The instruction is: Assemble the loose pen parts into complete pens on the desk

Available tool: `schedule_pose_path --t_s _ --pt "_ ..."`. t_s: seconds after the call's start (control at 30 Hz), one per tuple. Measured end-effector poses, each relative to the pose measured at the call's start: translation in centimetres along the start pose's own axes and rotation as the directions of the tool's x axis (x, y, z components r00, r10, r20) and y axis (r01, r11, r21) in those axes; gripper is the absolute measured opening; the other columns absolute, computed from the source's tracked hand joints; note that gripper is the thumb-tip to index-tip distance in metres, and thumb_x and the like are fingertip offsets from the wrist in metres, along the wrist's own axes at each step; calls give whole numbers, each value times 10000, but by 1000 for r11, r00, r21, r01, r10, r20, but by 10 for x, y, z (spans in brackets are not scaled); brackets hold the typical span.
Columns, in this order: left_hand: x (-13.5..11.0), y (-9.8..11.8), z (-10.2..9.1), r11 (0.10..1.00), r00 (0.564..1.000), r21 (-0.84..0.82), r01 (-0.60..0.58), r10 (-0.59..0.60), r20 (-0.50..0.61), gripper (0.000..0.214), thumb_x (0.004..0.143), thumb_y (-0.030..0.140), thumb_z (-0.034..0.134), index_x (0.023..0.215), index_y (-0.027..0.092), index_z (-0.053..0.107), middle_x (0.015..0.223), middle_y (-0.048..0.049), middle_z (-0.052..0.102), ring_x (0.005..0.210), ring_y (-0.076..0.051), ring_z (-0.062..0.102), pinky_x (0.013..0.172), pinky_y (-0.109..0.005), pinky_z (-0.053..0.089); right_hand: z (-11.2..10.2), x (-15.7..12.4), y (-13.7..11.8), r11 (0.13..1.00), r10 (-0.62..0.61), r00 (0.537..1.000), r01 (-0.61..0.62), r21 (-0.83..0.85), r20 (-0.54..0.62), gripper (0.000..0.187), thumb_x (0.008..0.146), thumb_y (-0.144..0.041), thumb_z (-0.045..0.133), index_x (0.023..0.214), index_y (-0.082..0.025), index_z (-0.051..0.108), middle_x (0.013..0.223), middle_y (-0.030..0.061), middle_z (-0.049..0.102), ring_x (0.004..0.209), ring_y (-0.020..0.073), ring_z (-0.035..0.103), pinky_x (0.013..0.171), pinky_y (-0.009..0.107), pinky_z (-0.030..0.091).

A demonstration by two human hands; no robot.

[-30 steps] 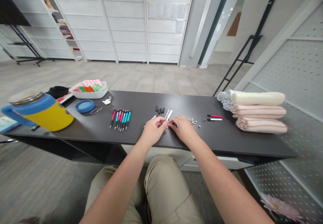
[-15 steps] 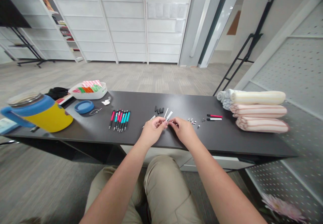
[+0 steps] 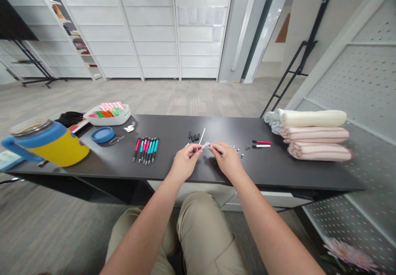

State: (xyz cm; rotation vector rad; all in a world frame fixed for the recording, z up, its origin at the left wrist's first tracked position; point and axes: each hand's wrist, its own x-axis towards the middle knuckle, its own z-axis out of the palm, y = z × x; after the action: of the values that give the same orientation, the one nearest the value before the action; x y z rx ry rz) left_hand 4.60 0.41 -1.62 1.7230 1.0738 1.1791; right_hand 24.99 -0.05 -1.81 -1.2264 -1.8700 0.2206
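Head view: the left hand [image 3: 185, 163] and right hand [image 3: 227, 159] pinch a slender white plastic pen part [image 3: 205, 145] between their fingertips, just above the matte black tabletop [image 3: 216, 124]. Pink-and-teal retractable pens [image 3: 145, 149] lie at 10 o'clock, small black plastic cylinders [image 3: 193, 136] at 12 o'clock. Any printing is too small to read.

Small white pen part [image 3: 205, 145], pinched between left hand [image 3: 185, 163] and right hand [image 3: 227, 159] below frame centre, thin white rod [image 3: 202, 136] just behind.
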Motion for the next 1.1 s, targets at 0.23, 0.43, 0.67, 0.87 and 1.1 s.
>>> schedule_pose_path --t_s 0.23,0.43,0.67,0.87,1.1 --pt "-2 2 3 916 983 400 -12 84 -164 191 982 227 628 1124 238 756 1054 -58 791 905 -228 725 847 -360 562 2 0 -1 996 -76 996 73 -55 -54 346 1080 -296 494 1303 -218 747 986 101 725 910 216 682 836 328 550" --pt "0 2 -2 701 938 675 -232 346 -37 217 1004 148 578 1149 160 739 1099 -108 783 1037 -274 683 967 -427 554 9 0 4 987 -95 994 86 -136 -61 329 1076 -261 497 1276 -211 754 985 105 723 857 206 673 790 316 540" --pt "0 -6 -7 576 911 746 -335 399 101 244 1016 143 551 1185 154 726 1115 -122 772 1047 -277 665 973 -441 554 16 -1 7 965 -53 998 59 -255 30 375 1077 -224 436 1285 -196 747 998 110 693 830 202 633 773 304 520" --pt "2 -6 -9 648 940 717 -256 340 28 226 1011 155 554 1139 163 741 1092 -118 784 1010 -283 677 941 -440 554 16 -2 7 941 -43 999 52 -333 32 389 1069 -218 424 1305 -193 733 1015 106 690 813 196 621 790 303 526" --pt "2 -6 -8 673 948 693 -260 313 52 259 1017 172 525 1151 181 746 1095 -132 780 1016 -290 679 956 -454 540 18 -3 6 926 -67 997 71 -370 24 397 1055 -180 428 1305 -249 728 1023 86 689 819 194 618 782 280 524"
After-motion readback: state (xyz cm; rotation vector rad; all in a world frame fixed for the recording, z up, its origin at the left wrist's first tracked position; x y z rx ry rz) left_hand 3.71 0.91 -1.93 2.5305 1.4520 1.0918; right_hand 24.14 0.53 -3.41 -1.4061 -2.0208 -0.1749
